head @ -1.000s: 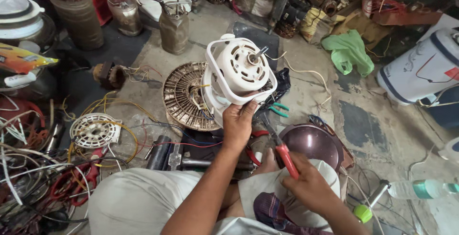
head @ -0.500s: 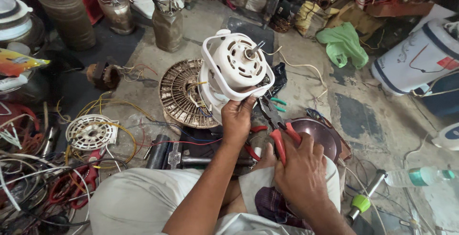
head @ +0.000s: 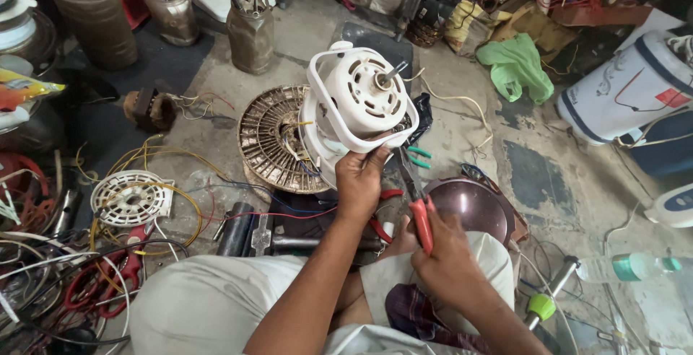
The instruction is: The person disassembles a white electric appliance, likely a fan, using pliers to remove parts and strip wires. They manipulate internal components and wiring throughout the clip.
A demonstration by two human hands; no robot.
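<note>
- Two hands working over floor clutter.
- Left hand, grip closed, holding white fan motor upright above ribbed disc.
- Right hand, grip clasping red-handled pliers, tips pointing at motor's lower edge.

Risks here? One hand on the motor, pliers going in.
1. The left hand holds the white motor only by its lower edge, tilted in the air; it might slip or twist when the pliers in the right hand bite.
2. The plier tips work close to the left fingers: a pinch risk.
3. Loose wires trail from the motor and could snag.
</note>
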